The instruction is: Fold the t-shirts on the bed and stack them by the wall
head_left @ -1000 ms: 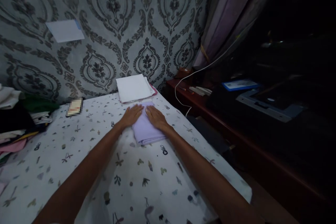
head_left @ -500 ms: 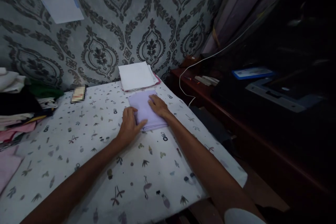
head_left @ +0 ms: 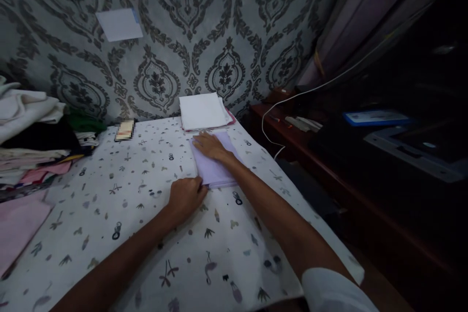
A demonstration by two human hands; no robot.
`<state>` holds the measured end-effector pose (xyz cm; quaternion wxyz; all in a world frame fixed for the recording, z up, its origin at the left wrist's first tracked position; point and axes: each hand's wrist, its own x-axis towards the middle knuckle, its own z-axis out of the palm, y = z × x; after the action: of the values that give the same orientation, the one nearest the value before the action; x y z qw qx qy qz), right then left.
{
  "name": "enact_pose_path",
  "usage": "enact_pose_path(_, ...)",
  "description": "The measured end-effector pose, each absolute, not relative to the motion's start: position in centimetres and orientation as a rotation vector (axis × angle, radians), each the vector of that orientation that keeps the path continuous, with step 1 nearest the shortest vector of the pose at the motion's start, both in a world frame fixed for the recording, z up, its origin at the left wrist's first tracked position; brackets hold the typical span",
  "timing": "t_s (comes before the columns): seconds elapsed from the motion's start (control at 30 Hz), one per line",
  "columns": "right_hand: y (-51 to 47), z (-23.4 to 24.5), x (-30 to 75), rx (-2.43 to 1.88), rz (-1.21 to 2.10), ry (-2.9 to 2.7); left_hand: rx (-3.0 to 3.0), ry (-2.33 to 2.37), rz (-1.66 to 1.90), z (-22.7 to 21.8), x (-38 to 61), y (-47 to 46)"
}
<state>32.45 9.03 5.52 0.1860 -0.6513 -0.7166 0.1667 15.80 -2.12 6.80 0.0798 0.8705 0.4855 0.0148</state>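
Note:
A folded lavender cloth lies on the patterned white table cover. My right hand rests flat on its far left part, fingers stretched out. At the near left corner my left hand is closed, thumb and fingers pinching the cloth's edge; the fingertips are partly hidden. Just beyond the cloth sits a stack of folded white cloths with a pinkish-red edge showing at its right side.
Piled clothes stand at the left, with a pink cloth nearer me. A phone-like object, partly blurred, lies near the patterned wall. Right of the table, a white cable hangs by a dark red wooden surface.
My right hand has slid leftward across the lavender cloth. My left hand has moved from its left side to the near left corner and closed there. The camera view has shifted left.

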Motion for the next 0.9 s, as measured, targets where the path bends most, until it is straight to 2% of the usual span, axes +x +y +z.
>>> enact_pose_path(0.27, 9.7, 3.9, 31.9, -1.960, 0.444, -2.041, 2.840, 1.188, -0.287, 7.0, 14.9, -4.5)
enact_pose_path(0.43, 10.1, 3.6, 31.9, -1.893, 0.474, -1.954, 2.746, 1.244, -0.126, 6.9, 14.4, -3.8)
enact_pose_path(0.53, 10.3, 4.1, 33.1, -1.852, 0.452, -1.907, 2.463, 1.292, 0.214, 7.0, 13.9, -2.7)
enact_pose_path(0.63, 10.4, 5.0, 35.6, -1.895, 0.381, -1.837, 1.799, 1.271, 0.506, 7.4, 14.0, -1.4)
enact_pose_path(0.77, 10.3, 5.9, 38.8, -2.007, 0.427, -1.812, 1.103, 1.218, 0.519, 7.8, 16.1, -0.3)
enact_pose_path(0.9, 10.6, 6.3, 39.9, -2.050, 0.513, -1.789, 0.984, 1.162, 0.445, 7.6, 18.9, -0.3)
